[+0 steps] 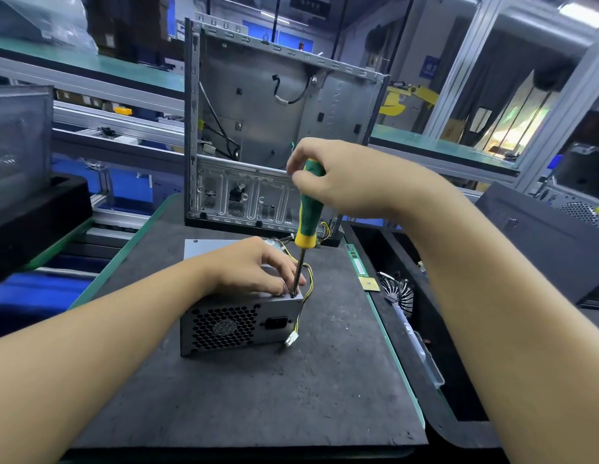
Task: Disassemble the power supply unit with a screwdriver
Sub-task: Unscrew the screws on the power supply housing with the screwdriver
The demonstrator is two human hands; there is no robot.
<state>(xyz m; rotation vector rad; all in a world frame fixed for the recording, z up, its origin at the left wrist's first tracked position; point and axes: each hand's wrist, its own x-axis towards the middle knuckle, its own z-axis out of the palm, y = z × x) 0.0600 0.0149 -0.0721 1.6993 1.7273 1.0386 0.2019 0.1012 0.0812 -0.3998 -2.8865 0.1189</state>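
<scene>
A grey metal power supply unit (239,321) lies on the dark foam mat (257,396), its honeycomb fan grille and power socket facing me. Yellow and black wires (303,308) with a white plug hang off its right side. My right hand (338,179) grips the green and yellow handle of a screwdriver (309,209), held upright. Its tip sits on the unit's top near the front right corner. My left hand (254,271) rests on the unit's top, fingertips beside the screwdriver shaft.
An open, stripped computer case (274,128) stands upright behind the unit. Right of the mat lie a memory stick (356,262), a small CPU chip (369,284), a finned cooler (400,291) and a dark panel (542,242). A black tray (33,216) sits at left.
</scene>
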